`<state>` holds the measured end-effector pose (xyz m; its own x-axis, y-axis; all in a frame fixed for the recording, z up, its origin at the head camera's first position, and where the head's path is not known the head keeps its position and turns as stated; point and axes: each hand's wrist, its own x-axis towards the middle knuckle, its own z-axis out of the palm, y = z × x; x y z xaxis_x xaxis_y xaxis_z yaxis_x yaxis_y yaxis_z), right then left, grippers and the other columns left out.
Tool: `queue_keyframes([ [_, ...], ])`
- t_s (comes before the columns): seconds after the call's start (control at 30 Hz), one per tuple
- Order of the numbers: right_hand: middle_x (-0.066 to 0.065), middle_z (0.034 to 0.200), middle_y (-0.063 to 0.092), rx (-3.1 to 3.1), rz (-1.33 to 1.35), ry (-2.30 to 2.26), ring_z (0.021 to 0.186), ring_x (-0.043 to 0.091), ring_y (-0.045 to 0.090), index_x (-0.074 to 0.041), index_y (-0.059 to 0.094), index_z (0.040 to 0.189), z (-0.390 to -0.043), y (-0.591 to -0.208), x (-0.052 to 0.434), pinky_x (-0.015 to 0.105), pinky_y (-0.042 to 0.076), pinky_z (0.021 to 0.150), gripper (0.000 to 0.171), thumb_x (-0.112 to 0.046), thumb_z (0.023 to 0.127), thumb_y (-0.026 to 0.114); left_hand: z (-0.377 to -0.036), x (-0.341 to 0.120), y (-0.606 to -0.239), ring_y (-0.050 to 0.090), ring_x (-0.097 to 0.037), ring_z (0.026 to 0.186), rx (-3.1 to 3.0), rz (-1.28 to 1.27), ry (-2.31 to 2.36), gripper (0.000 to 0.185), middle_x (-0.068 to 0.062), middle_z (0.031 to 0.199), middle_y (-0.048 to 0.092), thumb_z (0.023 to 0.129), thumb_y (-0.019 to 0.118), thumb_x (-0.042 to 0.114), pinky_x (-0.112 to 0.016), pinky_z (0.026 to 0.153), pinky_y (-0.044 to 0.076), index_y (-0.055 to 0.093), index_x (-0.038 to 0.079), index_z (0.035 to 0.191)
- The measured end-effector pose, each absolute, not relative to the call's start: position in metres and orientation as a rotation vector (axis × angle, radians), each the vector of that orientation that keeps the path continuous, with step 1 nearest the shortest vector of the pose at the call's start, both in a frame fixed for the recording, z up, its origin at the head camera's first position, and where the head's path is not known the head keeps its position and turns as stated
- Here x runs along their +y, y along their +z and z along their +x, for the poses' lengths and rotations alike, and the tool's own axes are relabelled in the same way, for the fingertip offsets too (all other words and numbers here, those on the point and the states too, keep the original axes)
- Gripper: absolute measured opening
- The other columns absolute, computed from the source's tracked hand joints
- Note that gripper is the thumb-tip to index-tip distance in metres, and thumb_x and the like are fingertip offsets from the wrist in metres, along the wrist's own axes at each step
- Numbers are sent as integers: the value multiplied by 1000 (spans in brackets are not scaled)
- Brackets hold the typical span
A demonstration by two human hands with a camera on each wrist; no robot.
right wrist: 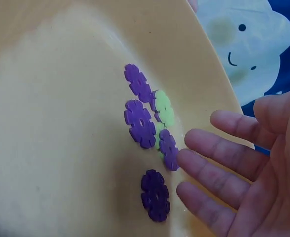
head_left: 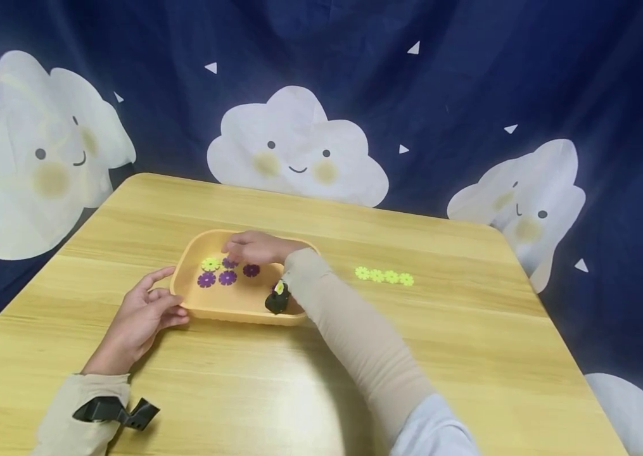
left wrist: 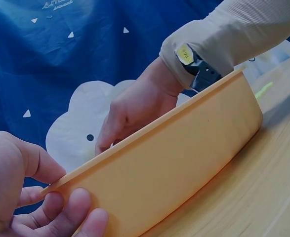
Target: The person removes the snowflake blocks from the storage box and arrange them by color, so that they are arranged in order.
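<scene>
Right grip (head_left: 258,248): released, fingers loosely straight, nothing held, over the left part of the tray. Fingertips just beside the purple flower pieces (right wrist: 139,132); contact with the nearest one can't be told from this angle. Left grip (head_left: 141,315): pinching the rim at the tray's left end, thumb and fingers on opposite sides of the wall.

Tray (head_left: 224,314): orange, on the tabletop (head_left: 469,354). Four purple pieces visible inside, left half, with a yellow-green flower piece (head_left: 210,265) among them at the far left. Pieces look thin, light, stiff plastic, probably a bit slick; lying flat they'd be awkward to lift, so best taken by the notched edges, thumb against fingertip. Unlikely to break. Tray seems stiff and light; rim is the obvious hold.

Further out, right of the tray: row of four yellow-green pieces (head_left: 377,276). Far side: blue cloth (head_left: 355,69) with printed clouds.
</scene>
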<state>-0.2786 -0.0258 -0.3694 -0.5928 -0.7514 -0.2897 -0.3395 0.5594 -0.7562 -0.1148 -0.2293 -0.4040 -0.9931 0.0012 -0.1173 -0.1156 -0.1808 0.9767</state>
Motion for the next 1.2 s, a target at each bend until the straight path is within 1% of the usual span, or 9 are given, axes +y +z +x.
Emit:
queue_keyframes([
  [0.13,6,120,60,2202,-912,-847,108,14,56,-5,56,130,-278,-370,-31,18,46,90,33,-17,100,47,-115,-230,-403,65,-17,64,1970,-139,2335,60,-5,80,58,93,52,-8,-32,64,62,25,4,145],
  [0.33,5,100,57,2248,-985,-727,91,14,52,-5,60,108,-281,-368,-31,22,45,81,28,-25,104,40,-115,-229,-402,65,-17,65,1998,-132,2313,60,-6,80,57,93,52,-7,-33,65,62,24,4,146],
  [0.4,3,95,56,2264,-986,-688,87,14,51,-6,60,107,-282,-366,-28,22,45,79,29,-26,104,39,-115,-230,-402,66,-17,65,1992,-129,2318,60,-5,80,57,93,53,-7,-33,64,62,25,4,145],
  [0.53,6,98,59,2275,-948,-651,88,16,56,-5,59,113,-282,-361,-22,25,49,77,32,-28,104,38,-115,-230,-403,66,-17,65,1978,-127,2334,59,-5,80,57,93,53,-7,-33,64,62,26,5,145],
  [0.67,7,108,60,2254,-867,-692,92,19,61,-6,57,122,-283,-363,-19,26,52,75,32,-27,104,41,-115,-231,-403,65,-17,65,1983,-129,2331,59,-5,81,57,94,52,-7,-33,64,62,25,5,145],
  [0.8,7,120,59,2188,-820,-778,94,19,64,-7,54,132,-284,-367,-23,23,52,81,34,-22,103,45,-115,-231,-403,66,-17,65,1986,-129,2325,59,-5,81,58,94,52,-7,-33,64,62,25,5,145],
  [0.93,8,123,60,2184,-870,-777,94,19,64,-6,54,132,-286,-370,-28,21,51,85,33,-19,103,46,-115,-230,-403,66,-17,65,1980,-128,2329,58,-5,81,58,93,52,-7,-32,64,61,27,5,143],
  [1.1,3,127,57,2211,-952,-689,112,15,54,-8,56,131,-288,-372,-32,21,44,97,34,-7,96,55,-115,-230,-403,66,-17,64,1988,-131,2326,58,-5,80,58,93,52,-7,-32,63,61,26,5,144],
  [1.2,3,134,52,2227,-998,-625,123,15,46,-9,56,131,-289,-376,-33,22,38,104,36,-7,95,58,-115,-230,-404,65,-16,65,1993,-132,2321,59,-5,80,58,94,52,-7,-32,63,61,25,4,145],
])
